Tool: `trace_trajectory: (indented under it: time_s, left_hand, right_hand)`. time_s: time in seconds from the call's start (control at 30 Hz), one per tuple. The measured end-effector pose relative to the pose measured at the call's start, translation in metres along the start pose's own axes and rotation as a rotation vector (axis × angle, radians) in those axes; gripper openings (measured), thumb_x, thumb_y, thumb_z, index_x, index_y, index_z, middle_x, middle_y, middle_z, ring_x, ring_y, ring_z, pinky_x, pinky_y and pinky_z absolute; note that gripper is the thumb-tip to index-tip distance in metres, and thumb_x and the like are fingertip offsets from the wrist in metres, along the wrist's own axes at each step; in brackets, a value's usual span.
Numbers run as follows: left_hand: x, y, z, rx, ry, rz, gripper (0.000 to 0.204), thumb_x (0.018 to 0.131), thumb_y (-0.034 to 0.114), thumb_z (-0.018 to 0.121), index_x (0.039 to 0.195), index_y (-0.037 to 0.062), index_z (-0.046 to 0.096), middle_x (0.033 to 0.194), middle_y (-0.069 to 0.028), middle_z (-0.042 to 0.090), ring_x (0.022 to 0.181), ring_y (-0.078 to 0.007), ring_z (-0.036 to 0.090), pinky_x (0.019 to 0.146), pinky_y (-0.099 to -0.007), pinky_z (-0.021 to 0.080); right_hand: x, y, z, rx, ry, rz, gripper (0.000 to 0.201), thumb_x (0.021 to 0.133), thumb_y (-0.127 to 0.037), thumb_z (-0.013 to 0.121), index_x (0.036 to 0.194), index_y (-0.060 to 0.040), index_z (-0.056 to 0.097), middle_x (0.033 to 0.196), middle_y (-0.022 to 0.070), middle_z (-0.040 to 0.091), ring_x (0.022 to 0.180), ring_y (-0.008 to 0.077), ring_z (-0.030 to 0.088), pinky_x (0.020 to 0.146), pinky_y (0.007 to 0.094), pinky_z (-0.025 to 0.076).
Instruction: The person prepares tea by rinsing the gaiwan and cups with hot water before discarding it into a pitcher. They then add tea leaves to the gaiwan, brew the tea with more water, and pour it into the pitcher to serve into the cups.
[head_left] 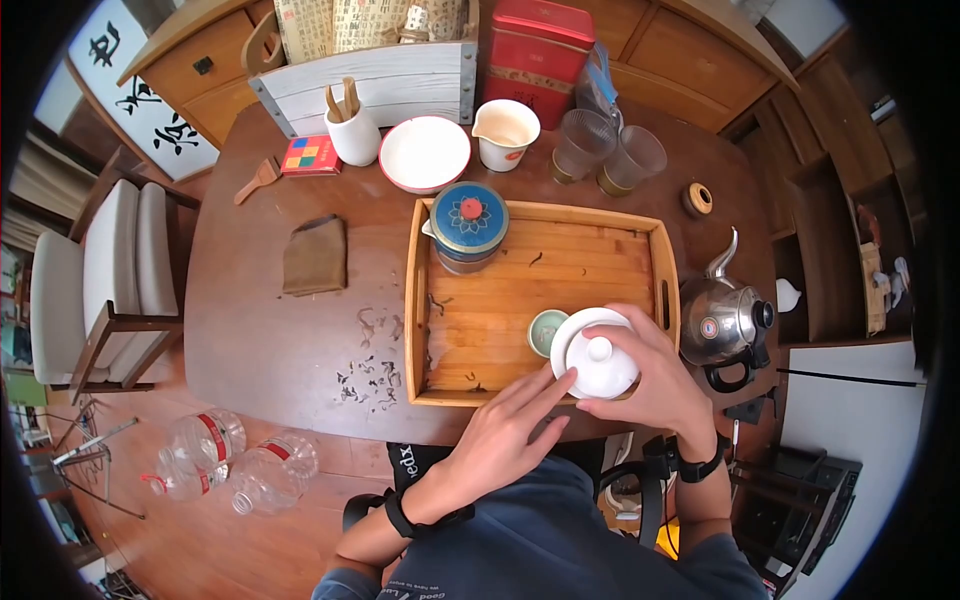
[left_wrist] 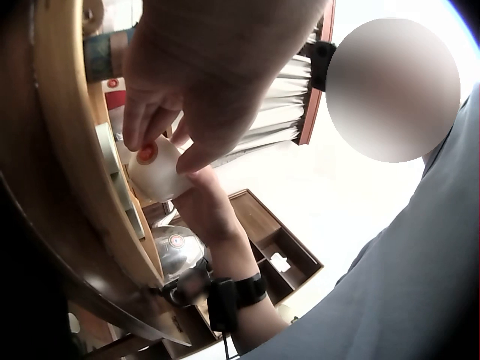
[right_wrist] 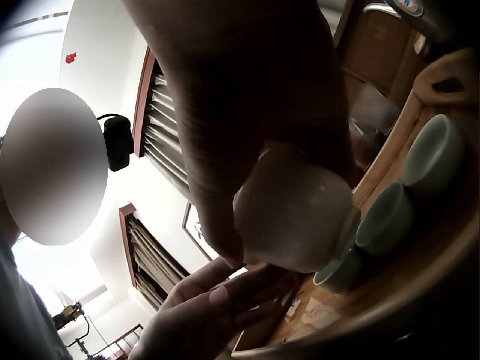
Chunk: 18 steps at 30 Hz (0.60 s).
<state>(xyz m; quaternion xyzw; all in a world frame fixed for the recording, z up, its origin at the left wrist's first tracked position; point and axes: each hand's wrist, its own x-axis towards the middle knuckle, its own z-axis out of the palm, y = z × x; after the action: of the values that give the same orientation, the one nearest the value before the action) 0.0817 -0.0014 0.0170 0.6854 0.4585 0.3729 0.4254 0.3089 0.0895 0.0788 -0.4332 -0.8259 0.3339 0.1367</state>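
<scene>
My right hand (head_left: pixel 662 375) grips a white lidded gaiwan (head_left: pixel 604 372) at its rim, over the front right of the bamboo tray (head_left: pixel 540 393). Its lid, with a round knob, is on. Fingers of my left hand (head_left: pixel 498 437) are stretched out and touch the near left side of the gaiwan. In the left wrist view the gaiwan (left_wrist: pixel 163 180) shows a red round mark and is tilted. Beside it stands a pale green teacup (head_left: pixel 546 332); the right wrist view shows three such cups (right_wrist: pixel 385 219) in a row, mostly hidden from above.
A blue-lidded teapot (head_left: pixel 468 222) stands at the tray's back left. To the right is a steel kettle (head_left: pixel 718 318). Behind the tray are a white bowl (head_left: pixel 425 154), a pitcher (head_left: pixel 506 135) and two glasses (head_left: pixel 633 160). A folded brown cloth (head_left: pixel 315 257) and scattered tea leaves (head_left: pixel 368 383) lie left.
</scene>
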Motion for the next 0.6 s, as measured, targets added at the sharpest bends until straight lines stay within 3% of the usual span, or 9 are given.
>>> trace_trajectory:
  time_s: [0.23,0.6]
  left_hand:
    - [0.005,-0.003,0.004,-0.042,-0.020,-0.007,0.067,0.094,0.012,0.078,0.156,0.0054,0.053,0.151,-0.0263,0.058,0.134,-0.0450,0.060,0.110,-0.0474,0.051]
    - [0.008,-0.006,0.006,-0.132,-0.041,-0.017,0.068,0.095,0.010,0.078,0.157,0.0058,0.052,0.144,-0.0253,0.064,0.131,-0.0441,0.062,0.109,-0.0464,0.051]
  right_hand:
    - [0.008,-0.006,-0.013,-0.078,-0.050,-0.009,0.068,0.071,-0.032,0.094,0.131,-0.0098,0.069,0.137,0.0172,0.057,0.124,0.0401,0.062,0.105,0.0461,0.051]
    - [0.019,-0.020,-0.027,-0.196,-0.147,-0.001,0.063,0.072,-0.030,0.092,0.127,-0.0094,0.069,0.132,0.0164,0.060,0.121,0.0419,0.063,0.103,0.0479,0.052]
